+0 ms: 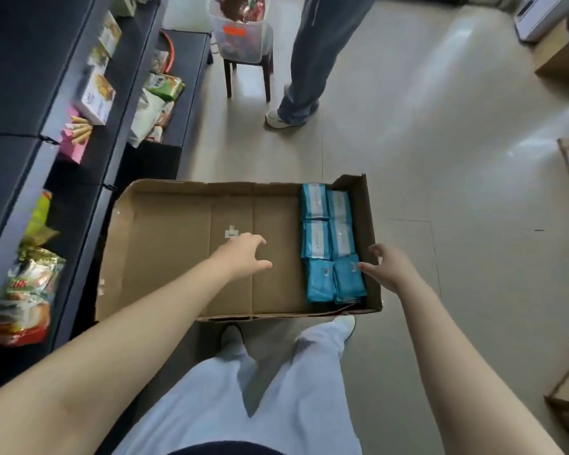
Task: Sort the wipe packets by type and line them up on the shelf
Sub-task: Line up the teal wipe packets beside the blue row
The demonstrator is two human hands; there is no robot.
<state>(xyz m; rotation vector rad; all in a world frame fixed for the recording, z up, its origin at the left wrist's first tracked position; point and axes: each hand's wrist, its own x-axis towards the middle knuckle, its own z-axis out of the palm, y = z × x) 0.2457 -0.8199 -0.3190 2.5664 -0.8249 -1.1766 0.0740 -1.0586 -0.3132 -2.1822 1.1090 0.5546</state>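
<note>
Blue wipe packets (332, 244) lie right of centre, packed against the right wall of the cardboard box (370, 231). The left hand (243, 254) and right hand (386, 267) hover, fingers wide, empty; I'd grip the nearest pair squarely.

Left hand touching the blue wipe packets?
Apart. The head view shows a strip of bare cardboard box floor between the left hand and the blue wipe packets.
</note>
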